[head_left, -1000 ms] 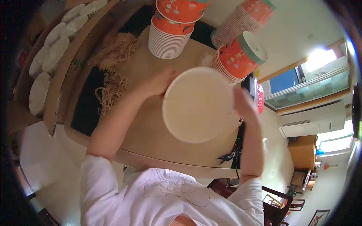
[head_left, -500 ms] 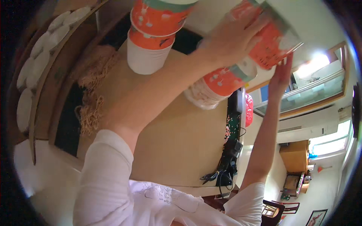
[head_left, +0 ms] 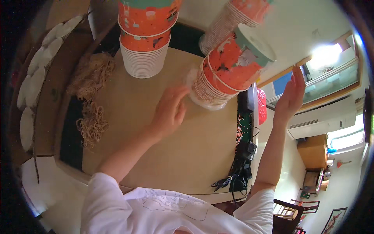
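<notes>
A tall stack of nested orange, green and white paper tubs (head_left: 230, 68) leans on the table, its lower part wrapped in clear plastic and a green tub on top. My left hand (head_left: 170, 111) is to the left of its base, over the brown tabletop, fingers apart and holding nothing. To the right of the stack, my right hand (head_left: 290, 97) is raised with its fingers stretched out, away from the tubs. Another stack of white-and-orange tubs (head_left: 144, 58) stands at the far left of centre, its top cut off by the frame.
A third stack of tubs (head_left: 218, 33), in clear plastic, stands behind. Tangled brown twine (head_left: 93, 124) lies along the left. Black cables (head_left: 233, 175) and small scattered bits (head_left: 242, 128) edge the brown board (head_left: 175, 163) on the right, near a red basket (head_left: 261, 105).
An orange-and-green tub held between both hands above the right stack is now on it. My left hand has let go and dropped down to the left; my right hand is apart from the tubs.
</notes>
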The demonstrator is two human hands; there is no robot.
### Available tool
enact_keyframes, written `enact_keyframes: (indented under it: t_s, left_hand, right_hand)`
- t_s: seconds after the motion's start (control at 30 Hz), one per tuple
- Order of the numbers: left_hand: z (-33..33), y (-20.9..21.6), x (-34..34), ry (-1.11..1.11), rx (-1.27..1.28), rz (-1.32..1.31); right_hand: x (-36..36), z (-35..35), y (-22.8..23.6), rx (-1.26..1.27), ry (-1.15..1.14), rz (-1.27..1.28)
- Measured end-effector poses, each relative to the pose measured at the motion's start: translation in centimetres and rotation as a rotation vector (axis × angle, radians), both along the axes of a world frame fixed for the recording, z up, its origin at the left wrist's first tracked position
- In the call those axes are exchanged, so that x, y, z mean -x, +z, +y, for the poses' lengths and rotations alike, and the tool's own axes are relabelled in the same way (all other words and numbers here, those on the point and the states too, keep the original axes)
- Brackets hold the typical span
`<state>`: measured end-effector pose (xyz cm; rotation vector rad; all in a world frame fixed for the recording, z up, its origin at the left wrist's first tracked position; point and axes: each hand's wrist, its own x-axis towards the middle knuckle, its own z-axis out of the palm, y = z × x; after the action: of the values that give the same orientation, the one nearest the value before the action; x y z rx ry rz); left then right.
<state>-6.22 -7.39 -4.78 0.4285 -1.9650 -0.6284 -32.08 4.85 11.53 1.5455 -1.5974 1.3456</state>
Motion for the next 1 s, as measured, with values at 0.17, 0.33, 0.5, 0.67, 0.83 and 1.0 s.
enact_keyframes:
  t_s: [0.17,0.33,0.5,0.67,0.83,1.0]
  left_hand:
    - [4.8,-5.7,-4.4,-0.02,-0.231,-0.208]
    - [6.8,-7.2,-5.4,-0.014,-0.217,-0.266]
    - [6.9,-8.2,-5.7,-0.051,-0.268,-0.283]
    - [7.3,-8.2,-5.8,-0.006,-0.186,-0.351]
    - [8.1,-8.0,-7.5,-0.086,-0.104,-0.267]
    - [5.9,-7.7,-13.2,-0.085,-0.38,-0.346]
  right_hand:
    - [-3.7,-3.6,2.5,-0.246,-0.052,0.088]
    - [-3.7,-5.5,-1.0,-0.387,-0.124,0.3]
    - [-3.8,-5.6,-2.0,-0.374,-0.15,0.294]
    - [-4.2,-6.3,-0.7,-0.605,-0.172,0.24]
    - [-3.9,-4.8,-2.5,-0.534,-0.235,0.479]
    - [-10.0,-6.8,-0.9,-0.425,-0.107,0.523]
